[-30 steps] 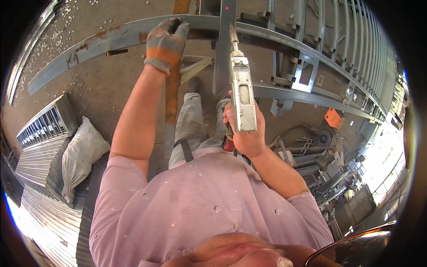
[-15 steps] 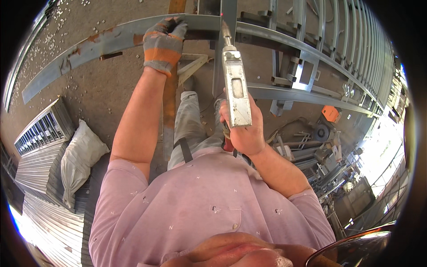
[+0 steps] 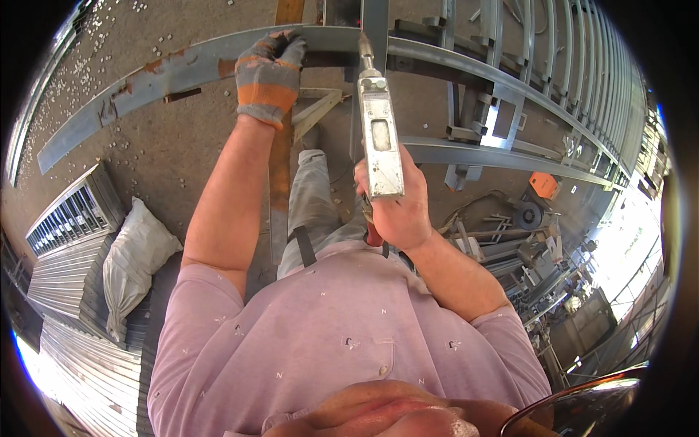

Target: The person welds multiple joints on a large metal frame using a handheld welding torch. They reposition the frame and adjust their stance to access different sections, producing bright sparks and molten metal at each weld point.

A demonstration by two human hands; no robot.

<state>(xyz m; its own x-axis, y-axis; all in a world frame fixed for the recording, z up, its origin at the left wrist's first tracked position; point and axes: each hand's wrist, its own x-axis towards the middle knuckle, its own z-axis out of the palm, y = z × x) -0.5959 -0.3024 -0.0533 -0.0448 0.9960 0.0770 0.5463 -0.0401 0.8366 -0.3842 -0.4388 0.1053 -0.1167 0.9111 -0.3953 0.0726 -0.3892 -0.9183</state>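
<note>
My left hand (image 3: pixel 269 76), in a grey and orange glove, is closed around a long flat steel bar (image 3: pixel 182 65) that runs off to the left with rusty patches. My bare right hand (image 3: pixel 400 200) grips a white, scuffed laser welding gun (image 3: pixel 380 135) by its handle, mostly hidden under the body. The gun's copper-coloured nozzle points away from me. Its tip is at the corner where the bar meets an upright steel tube (image 3: pixel 374 44); whether it touches cannot be made out.
A steel frame with many parallel bars (image 3: pixel 553 58) stretches to the right. At the lower right lie scrap metal pieces (image 3: pixel 531 269) and an orange box (image 3: pixel 543 184). A white sack (image 3: pixel 138 262) rests by stacked metal panels (image 3: pixel 69 280) on the left. A rusty beam (image 3: pixel 279 167) stands beside my leg.
The welding gun and my right hand have shifted slightly left and away from me, with the nozzle tip moving a little along the joint. My left hand stays on the bar.
</note>
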